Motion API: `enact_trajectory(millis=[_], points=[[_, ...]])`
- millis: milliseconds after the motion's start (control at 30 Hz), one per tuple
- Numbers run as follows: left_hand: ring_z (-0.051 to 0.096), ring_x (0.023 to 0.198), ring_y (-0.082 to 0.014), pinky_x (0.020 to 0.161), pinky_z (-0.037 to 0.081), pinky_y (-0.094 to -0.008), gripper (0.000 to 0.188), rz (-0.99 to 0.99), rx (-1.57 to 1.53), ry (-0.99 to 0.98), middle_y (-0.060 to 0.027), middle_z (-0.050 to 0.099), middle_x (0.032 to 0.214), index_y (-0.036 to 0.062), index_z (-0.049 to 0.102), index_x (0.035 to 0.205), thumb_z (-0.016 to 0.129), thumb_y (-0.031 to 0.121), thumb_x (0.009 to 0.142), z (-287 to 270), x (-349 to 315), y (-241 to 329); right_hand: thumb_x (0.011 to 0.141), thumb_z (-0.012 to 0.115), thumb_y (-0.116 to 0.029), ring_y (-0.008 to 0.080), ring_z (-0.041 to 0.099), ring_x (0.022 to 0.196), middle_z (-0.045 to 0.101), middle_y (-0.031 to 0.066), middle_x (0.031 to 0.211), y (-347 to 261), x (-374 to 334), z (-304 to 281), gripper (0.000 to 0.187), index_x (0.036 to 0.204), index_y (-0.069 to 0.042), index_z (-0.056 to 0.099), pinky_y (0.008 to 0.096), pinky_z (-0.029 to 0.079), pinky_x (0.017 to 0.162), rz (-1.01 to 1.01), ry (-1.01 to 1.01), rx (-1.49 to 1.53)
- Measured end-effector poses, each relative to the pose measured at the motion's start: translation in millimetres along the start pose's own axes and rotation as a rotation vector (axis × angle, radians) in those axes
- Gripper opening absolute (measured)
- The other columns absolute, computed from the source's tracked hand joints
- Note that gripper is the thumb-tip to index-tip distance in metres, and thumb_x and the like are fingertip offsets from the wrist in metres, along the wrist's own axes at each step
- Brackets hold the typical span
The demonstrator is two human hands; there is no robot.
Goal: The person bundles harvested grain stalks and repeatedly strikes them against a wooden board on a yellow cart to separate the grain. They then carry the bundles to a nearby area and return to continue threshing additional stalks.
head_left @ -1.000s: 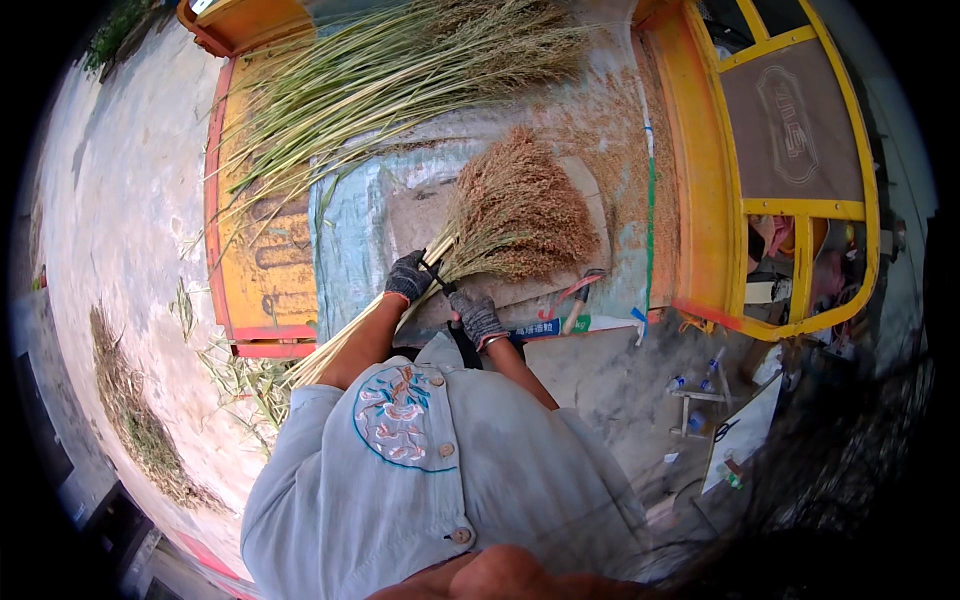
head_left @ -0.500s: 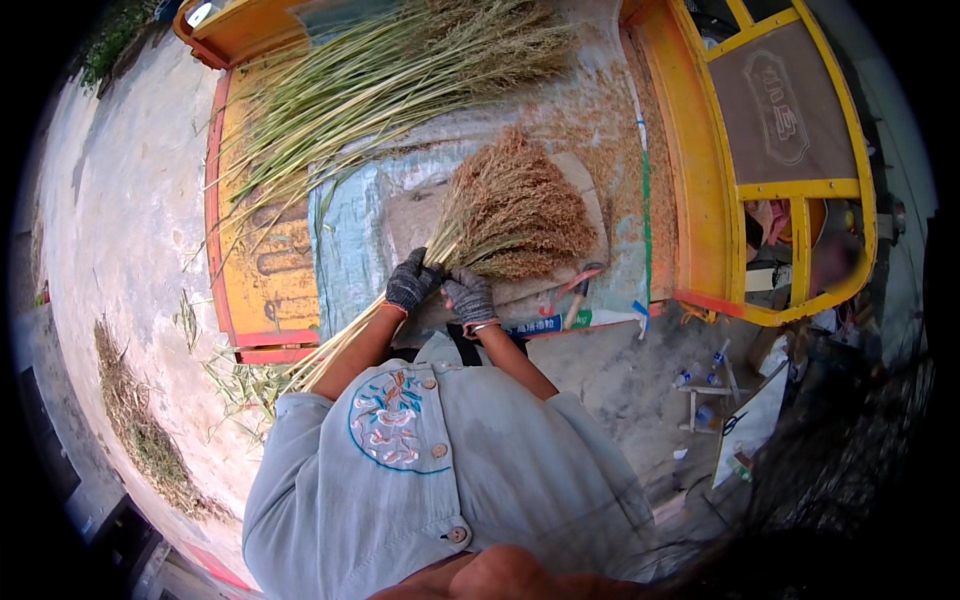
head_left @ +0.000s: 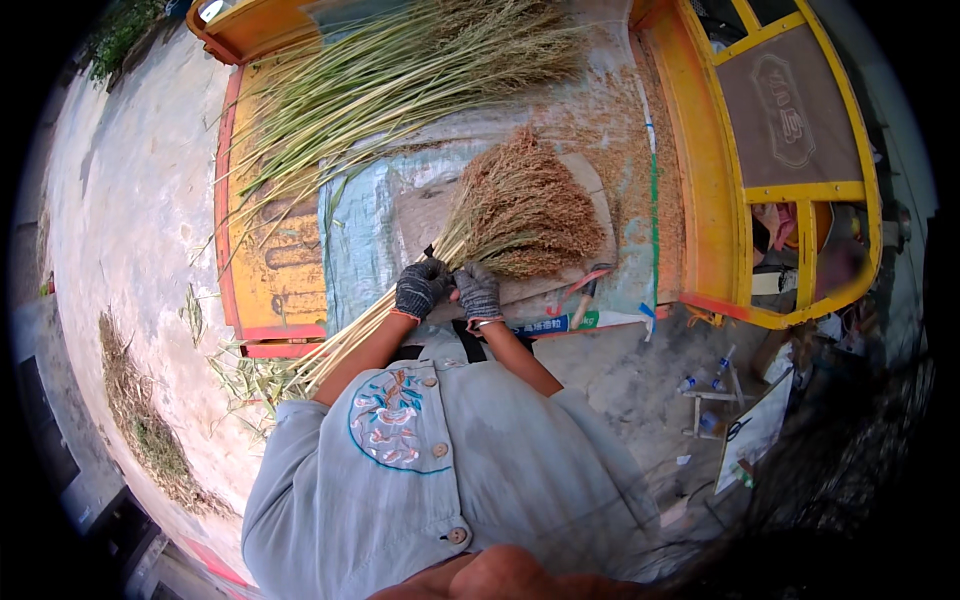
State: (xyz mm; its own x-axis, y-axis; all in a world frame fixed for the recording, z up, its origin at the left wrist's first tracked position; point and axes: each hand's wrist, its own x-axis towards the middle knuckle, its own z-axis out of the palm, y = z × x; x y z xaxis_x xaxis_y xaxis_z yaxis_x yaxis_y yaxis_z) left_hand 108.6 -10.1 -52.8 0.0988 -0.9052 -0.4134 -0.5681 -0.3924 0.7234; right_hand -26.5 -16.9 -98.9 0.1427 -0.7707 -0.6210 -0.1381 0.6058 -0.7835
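Observation:
A bundle of pale stalks with bushy reddish-brown seed heads (head_left: pixel 530 205) lies slantwise on a grey-brown sheet, heads toward the far right. My left hand (head_left: pixel 421 288), in a dark grey knit glove, is closed on the stalks below the heads. Something small and black (head_left: pixel 430 251) shows on the stalks just above that hand. My right hand (head_left: pixel 477 290), gloved alike, is closed close beside the left one, at the lower edge of the heads. What its fingers pinch is hidden. The stalk ends run down past my left forearm.
Long green stalks with seed heads (head_left: pixel 400 90) lie across the far part of the yellow truck bed (head_left: pixel 275 270). Loose grain covers the sheeting (head_left: pixel 625 130). A tool with a pale handle (head_left: pixel 583 308) lies right of my hands. A yellow frame (head_left: pixel 745 240) stands at right.
My left hand has shifted slightly down and right, uncovering the small black thing on the stalks. My right hand has turned, with its fingers drawn up toward the left. The whole view has shifted slightly.

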Motion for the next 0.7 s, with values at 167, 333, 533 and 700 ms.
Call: enact_trajectory(millis=[167,333,533,700], points=[[0.055,0.056,-0.0114,0.054,0.045,-0.0299,0.017,-0.172,-0.225,0.041,-0.0044,0.059,0.062,0.0035,0.060,0.076,0.064,0.019,0.079,6.5,-3.4,-25.4,0.084,0.047,-0.019,0.0154,0.050,0.039,0.055,0.0078,0.051,9.0,1.4,3.2,0.015,0.082,-0.004,0.053,0.0298,0.040,0.039,-0.011,0.164,0.080],[0.054,0.057,-0.0095,0.053,0.046,-0.0242,0.008,-0.169,-0.631,-0.046,-0.0010,0.057,0.067,0.0042,0.057,0.083,0.062,0.010,0.081,5.0,-2.4,-63.5,0.084,0.047,-0.017,0.0156,0.051,0.039,0.059,0.0090,0.060,25.1,18.3,-1.5,0.013,0.087,-0.006,0.052,0.0297,0.039,0.034,0.095,0.211,0.278],[0.052,0.060,-0.0084,0.058,0.046,-0.0228,0.014,-0.192,-0.704,-0.338,0.0002,0.058,0.070,0.0041,0.059,0.089,0.066,0.009,0.078,-24.0,-35.7,-63.1,0.085,0.050,-0.023,0.0173,0.052,0.041,0.062,0.0097,0.064,29.2,40.1,-34.2,0.022,0.096,-0.003,0.053,0.0307,0.042,0.037,0.239,0.094,0.356],[0.051,0.061,-0.0071,0.057,0.045,-0.0233,0.011,-0.179,-0.448,-0.372,-0.0029,0.061,0.070,0.0029,0.063,0.085,0.067,0.006,0.075,-1.9,-60.4,-61.2,0.085,0.052,-0.018,0.0176,0.057,0.052,0.063,0.0104,0.071,15.3,32.6,-5.2,0.019,0.099,-0.005,0.057,0.0289,0.046,0.048,0.167,-0.045,0.153]])
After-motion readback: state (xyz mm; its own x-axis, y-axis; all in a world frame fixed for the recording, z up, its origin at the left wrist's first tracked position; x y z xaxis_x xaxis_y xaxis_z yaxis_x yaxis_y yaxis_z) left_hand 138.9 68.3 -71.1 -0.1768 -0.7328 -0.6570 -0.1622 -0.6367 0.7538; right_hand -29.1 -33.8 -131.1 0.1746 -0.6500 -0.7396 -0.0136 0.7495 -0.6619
